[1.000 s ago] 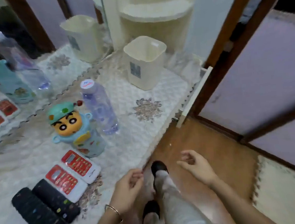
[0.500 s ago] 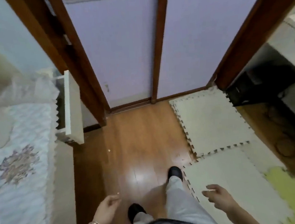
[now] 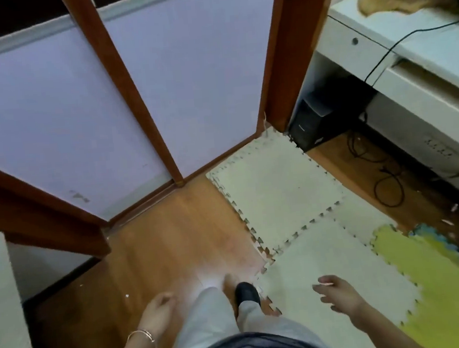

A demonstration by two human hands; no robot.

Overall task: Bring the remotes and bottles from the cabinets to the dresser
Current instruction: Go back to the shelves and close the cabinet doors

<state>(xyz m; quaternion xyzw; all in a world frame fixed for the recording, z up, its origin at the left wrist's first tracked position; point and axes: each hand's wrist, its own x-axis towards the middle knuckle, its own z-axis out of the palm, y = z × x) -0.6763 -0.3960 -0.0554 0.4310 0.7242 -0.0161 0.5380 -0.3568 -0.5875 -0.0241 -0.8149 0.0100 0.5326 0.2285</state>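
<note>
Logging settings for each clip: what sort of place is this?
Probably a room in a home: foam puzzle mats on a wooden floor, sliding panel doors, and a white desk above a computer tower.

You've turned right, away from the dresser: its bottles and remotes have left view. A white desk (image 3: pixel 393 37) and black box (image 3: pixel 325 117) now show far right, and your shoe (image 3: pixel 247 293) has reached the mat (image 3: pixel 278 186) edge.
</note>
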